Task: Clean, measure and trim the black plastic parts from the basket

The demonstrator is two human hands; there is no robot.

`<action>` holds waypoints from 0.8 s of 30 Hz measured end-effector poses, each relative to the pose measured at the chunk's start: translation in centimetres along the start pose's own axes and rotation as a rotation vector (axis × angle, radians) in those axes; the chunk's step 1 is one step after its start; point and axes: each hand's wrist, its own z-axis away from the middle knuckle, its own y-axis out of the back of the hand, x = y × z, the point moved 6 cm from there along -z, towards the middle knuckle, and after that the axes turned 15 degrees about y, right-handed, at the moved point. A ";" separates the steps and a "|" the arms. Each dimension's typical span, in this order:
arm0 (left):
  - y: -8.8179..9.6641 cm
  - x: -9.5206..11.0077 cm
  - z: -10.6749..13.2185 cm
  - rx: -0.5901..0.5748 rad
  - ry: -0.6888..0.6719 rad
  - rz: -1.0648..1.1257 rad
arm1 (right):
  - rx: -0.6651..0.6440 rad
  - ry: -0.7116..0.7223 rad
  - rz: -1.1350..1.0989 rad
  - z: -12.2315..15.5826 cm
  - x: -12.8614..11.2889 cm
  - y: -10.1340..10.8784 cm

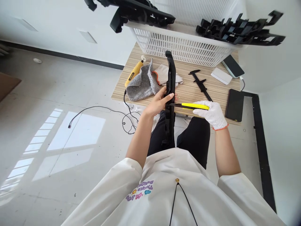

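My bare left hand (160,101) is wrapped round a long black plastic part (170,78), which stands lengthwise from my lap up over the wooden table (188,89). My right hand (213,113) wears a white glove and grips a yellow-handled knife (194,106). The knife's dark blade end points left and touches the black part beside my left fingers.
On the table lie a yellow rotary tool (134,72) with its cord, a grey cloth (142,84), a white glove (164,73), a black caliper (201,84), two phones (235,105) and a white box. A white basket (181,44) carries more black parts (240,29).
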 end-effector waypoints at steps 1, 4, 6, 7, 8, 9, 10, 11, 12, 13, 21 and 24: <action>0.0 0.1 0.0 0.002 -0.006 0.001 | 0.019 -0.013 -0.009 0.1 0.1 0.1; 0.0 0.4 0.2 0.014 0.001 -0.015 | -0.023 -0.019 -0.014 0.1 0.2 -0.1; 0.0 0.9 0.2 0.024 0.022 -0.055 | 0.001 0.004 -0.014 0.0 0.1 0.0; 0.0 1.2 0.1 0.028 0.035 -0.084 | 0.017 0.019 -0.016 -0.1 0.0 0.1; -0.1 1.5 0.0 0.033 0.048 -0.116 | 0.018 0.032 -0.017 -0.3 -0.1 0.1; -0.1 1.9 -0.2 0.041 0.057 -0.151 | 0.004 0.044 -0.021 -0.5 -0.2 0.0; -0.2 2.3 -0.4 0.052 0.058 -0.184 | -0.016 0.058 -0.024 -0.7 -0.4 -0.1; -0.2 2.8 -0.7 0.068 0.050 -0.214 | -0.023 0.068 -0.028 -0.9 -0.4 -0.2; -0.2 3.3 -1.1 0.089 0.035 -0.242 | -0.007 0.072 -0.036 -1.1 -0.5 -0.2; -0.1 3.9 -1.4 0.111 0.015 -0.264 | 0.024 0.069 -0.050 -1.3 -0.5 0.0; 0.5 5.4 -3.3 0.232 -0.002 -0.311 | 0.133 0.063 -0.135 -1.5 0.0 0.4; 0.3 5.0 -3.5 0.200 0.041 -0.309 | 0.134 0.064 -0.153 -1.9 0.0 0.4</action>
